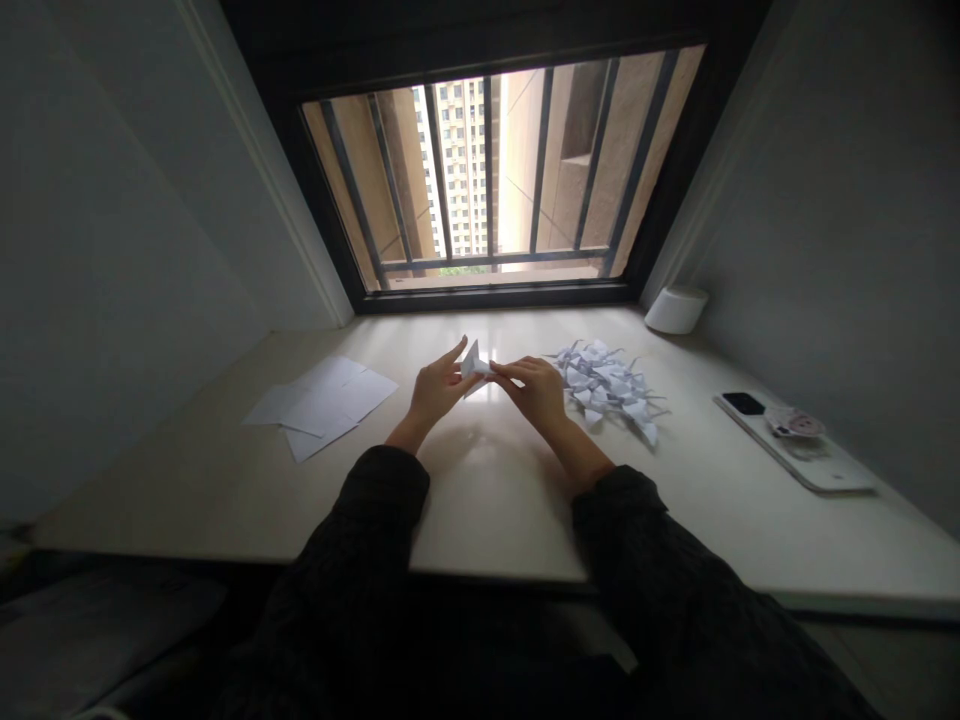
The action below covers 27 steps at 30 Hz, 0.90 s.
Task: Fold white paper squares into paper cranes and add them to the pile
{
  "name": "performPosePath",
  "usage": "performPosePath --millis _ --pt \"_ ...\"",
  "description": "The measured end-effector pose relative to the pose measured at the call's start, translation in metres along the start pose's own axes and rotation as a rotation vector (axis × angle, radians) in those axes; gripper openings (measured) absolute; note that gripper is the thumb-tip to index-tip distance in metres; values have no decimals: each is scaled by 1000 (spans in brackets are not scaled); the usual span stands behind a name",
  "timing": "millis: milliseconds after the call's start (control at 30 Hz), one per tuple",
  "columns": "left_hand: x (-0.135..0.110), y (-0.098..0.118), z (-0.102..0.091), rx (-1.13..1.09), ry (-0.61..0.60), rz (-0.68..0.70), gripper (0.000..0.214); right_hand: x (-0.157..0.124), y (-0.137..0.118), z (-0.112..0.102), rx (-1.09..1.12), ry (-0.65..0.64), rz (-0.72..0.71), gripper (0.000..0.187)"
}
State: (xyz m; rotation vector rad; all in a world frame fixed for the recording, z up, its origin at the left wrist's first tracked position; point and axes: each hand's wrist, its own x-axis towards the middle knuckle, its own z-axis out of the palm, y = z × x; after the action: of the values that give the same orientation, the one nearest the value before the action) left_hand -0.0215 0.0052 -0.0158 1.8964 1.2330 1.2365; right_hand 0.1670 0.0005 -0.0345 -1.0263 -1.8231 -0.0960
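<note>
Between my two hands, above the pale sill, is a folded white paper crane (472,361) with a pointed wing standing up. My left hand (438,384) grips its left side, thumb pressed against the paper and the index finger raised behind it. Fingertips of my right hand (534,388) pinch the crane's right end. Just beyond my right hand lies a heap of finished paper cranes (606,384), their thin necks and tails sticking out. To the left of my left hand rest several flat white paper sheets (330,395), partly overlapping.
A white phone (799,445) with a round grip on its back lies at the right. A white cylindrical object (676,310) stands in the far right corner. The barred window (487,180) is behind the sill (480,500), with walls on both sides.
</note>
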Motion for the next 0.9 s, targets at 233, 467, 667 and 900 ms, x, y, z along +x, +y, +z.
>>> performPosePath --millis 233,467,667,900 --pt "-6 8 -2 313 -3 64 37 0 -2 -2 -95 -32 -55 20" --pt "-4 10 0 159 13 -17 37 0 -1 -2 -80 -65 -48 21" --pt "-1 6 0 -1 21 -32 40 1 -2 -5 -64 -117 -31 22" --pt "-1 4 -1 121 14 -38 36 0 -1 -5 -111 -117 -77 23"
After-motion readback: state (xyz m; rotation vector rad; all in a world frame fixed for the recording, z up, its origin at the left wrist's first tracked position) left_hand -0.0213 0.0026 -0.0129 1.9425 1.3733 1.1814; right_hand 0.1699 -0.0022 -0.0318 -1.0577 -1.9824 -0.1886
